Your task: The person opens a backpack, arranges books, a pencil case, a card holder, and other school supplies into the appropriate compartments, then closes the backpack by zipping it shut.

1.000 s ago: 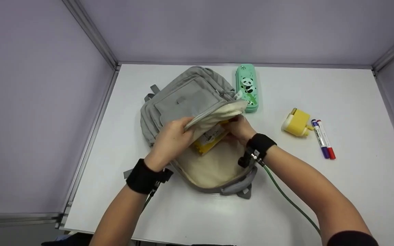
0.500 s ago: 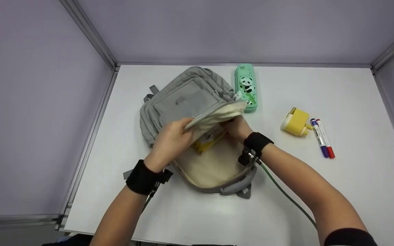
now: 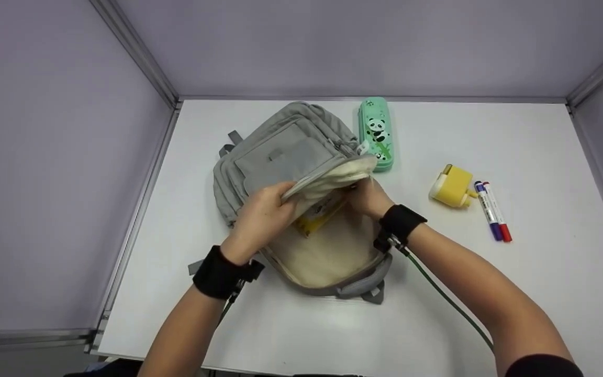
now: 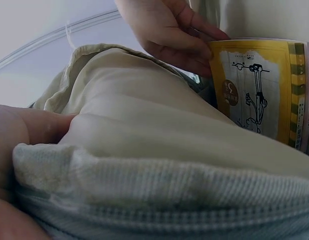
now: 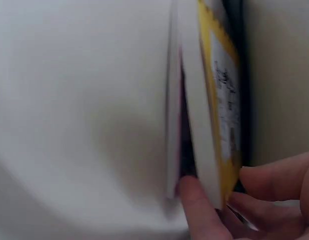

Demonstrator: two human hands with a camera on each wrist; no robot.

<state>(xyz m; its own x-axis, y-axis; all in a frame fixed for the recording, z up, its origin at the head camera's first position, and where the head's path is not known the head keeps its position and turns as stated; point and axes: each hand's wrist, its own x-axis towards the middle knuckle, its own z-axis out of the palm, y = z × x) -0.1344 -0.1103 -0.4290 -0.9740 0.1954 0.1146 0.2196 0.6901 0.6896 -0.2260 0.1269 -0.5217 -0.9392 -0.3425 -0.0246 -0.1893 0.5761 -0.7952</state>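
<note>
A grey backpack (image 3: 286, 152) lies with its main compartment unzipped, showing a cream lining. My left hand (image 3: 262, 214) grips the zipped edge of the front panel between thumb and fingers and holds it raised. Inside the bag, my right hand (image 3: 368, 199) pinches a yellow book (image 5: 224, 105) near a corner. Its thumb is at the yellow cover, and a fingertip (image 5: 192, 187) sits in the gap beside a second, thinner book (image 5: 173, 125). In the left wrist view, the yellow cover (image 4: 282, 75) shows a black line drawing. The raised panel hides part of the books in the head view.
A green pencil case (image 3: 376, 133) with a panda print lies right beside the backpack. Farther right are a yellow-and-cream object (image 3: 452, 186) with small knobs and two markers (image 3: 492, 212), one blue-capped, one red-capped. Walls border the white table (image 3: 542, 293).
My right hand has shifted slightly left, then back right. The yellow book sits a little deeper under the panel, with less of its cover showing. My left hand keeps its grip.
</note>
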